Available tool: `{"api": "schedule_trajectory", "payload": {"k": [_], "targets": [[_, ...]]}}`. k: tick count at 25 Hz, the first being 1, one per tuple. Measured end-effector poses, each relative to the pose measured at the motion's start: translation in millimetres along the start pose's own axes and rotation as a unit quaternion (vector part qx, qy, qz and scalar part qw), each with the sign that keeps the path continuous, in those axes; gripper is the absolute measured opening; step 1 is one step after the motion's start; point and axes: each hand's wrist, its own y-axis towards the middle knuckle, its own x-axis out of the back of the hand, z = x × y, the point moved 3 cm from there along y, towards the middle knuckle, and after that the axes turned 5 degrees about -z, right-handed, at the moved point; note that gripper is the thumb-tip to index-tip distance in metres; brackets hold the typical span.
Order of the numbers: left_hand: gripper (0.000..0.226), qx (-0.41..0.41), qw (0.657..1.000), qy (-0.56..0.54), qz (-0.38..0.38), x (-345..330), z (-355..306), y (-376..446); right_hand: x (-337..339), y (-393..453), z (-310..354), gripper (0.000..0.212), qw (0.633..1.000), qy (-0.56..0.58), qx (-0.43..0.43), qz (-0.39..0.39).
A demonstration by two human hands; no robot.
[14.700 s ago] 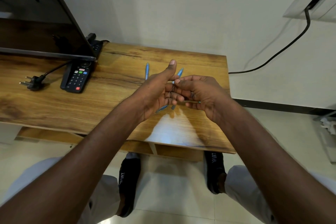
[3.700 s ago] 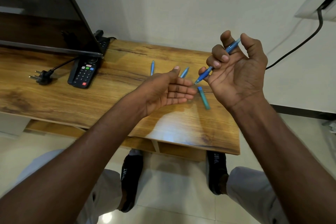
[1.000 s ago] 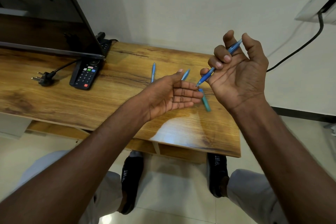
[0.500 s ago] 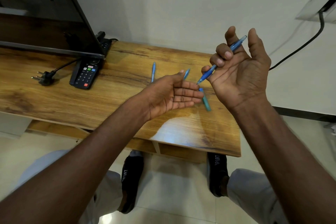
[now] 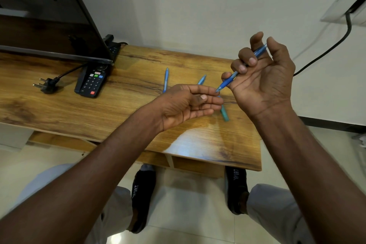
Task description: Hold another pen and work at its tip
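Above the wooden table (image 5: 59,109), the right hand (image 5: 263,83) was raised palm-up, fingers curled round a blue pen (image 5: 240,68) that the thumb pressed from the far side. Pen's long axis ran diagonally: tip down-left, rear end up-right past the thumb. Tip sat just at the left hand's fingertips (image 5: 216,99). Left hand (image 5: 186,105) lay palm-up, fingers nearly straight and together, thumb folded across them, gripping nothing. On the table behind: two light-blue pens (image 5: 166,79) (image 5: 202,79), a teal piece (image 5: 224,114) just beside the left fingertips. Compared with half a second before, the left thumb had folded in over the fingers; right grip unchanged.
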Motion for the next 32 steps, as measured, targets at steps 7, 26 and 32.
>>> {"api": "schedule_trajectory", "payload": {"k": [7,26,32], "targets": [[0.028,-0.015,1.000,-0.006,0.004,-1.3,-0.2,-1.8,2.6,1.6,0.6,0.036,1.000,0.024,-0.005,-0.001],[0.021,-0.035,0.999,-0.015,-0.007,-2.7,0.5,-1.5,6.5,4.8,1.6,0.037,0.997,0.076,-0.014,-0.009],[0.020,-0.044,0.999,-0.029,-0.004,-3.8,1.4,-1.5,6.8,4.5,2.5,0.036,0.996,0.089,-0.020,-0.008]]}}
